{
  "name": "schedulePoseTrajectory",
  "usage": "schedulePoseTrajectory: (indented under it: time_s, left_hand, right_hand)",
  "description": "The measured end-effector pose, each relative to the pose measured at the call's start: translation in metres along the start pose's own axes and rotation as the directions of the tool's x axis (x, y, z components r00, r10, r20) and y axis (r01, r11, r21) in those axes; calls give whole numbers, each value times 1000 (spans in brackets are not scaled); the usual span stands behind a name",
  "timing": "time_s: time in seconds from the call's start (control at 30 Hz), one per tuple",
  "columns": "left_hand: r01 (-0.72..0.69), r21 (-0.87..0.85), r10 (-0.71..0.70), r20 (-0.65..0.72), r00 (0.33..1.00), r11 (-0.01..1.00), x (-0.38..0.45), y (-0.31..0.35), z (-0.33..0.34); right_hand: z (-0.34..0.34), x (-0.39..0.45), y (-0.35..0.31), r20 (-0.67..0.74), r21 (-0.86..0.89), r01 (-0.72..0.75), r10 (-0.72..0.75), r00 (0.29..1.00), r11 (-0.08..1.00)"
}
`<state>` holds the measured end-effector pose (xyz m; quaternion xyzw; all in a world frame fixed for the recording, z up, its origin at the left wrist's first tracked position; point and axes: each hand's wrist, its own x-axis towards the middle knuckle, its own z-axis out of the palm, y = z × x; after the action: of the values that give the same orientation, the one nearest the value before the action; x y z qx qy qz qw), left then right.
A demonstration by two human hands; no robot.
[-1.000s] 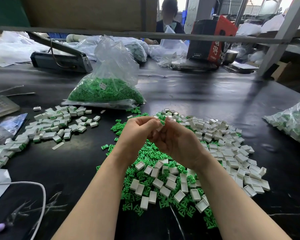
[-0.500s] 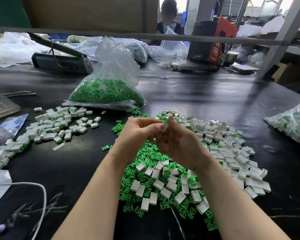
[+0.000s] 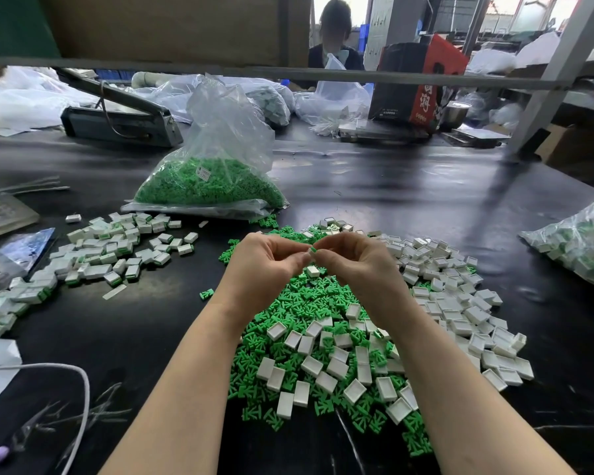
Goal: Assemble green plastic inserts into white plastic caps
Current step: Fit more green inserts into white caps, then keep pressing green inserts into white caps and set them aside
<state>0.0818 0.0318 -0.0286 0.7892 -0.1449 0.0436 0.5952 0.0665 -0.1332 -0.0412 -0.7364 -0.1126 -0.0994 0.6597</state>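
Fingers (image 3: 307, 257) pinch green insert (image 3: 312, 249) above cap pile (image 3: 460, 303).

This is a small factory assembly workshop. A long black table (image 3: 374, 186) carries loose heaps of white caps (image 3: 460, 303) and green inserts (image 3: 299, 303), a pile of assembled pieces (image 3: 93, 255), and clear bags of parts (image 3: 213, 173). A bag sealer (image 3: 120, 121) sits farther back, another worker (image 3: 335, 39) sits opposite, and metal shelving posts (image 3: 559, 63) stand beyond.
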Motion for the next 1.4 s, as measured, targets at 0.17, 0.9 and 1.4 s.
schedulePoseTrajectory:
  time_s: [0.17, 0.9, 1.4]
  left_hand:
    - [-42, 117, 41, 13, 999, 992, -2, 1, 1]
    - [205, -923, -774, -136, 619, 326, 13, -51, -79]
    - [107, -939, -607, -123, 785, 328, 12, -38, -72]
  right_hand:
    - [-1, 1, 1, 35, -25, -32, 33, 999, 999]
    - [-40, 3, 18, -281, -750, -279, 94, 955, 599]
    - [-51, -1, 23, -471, -882, -469, -25, 882, 49]
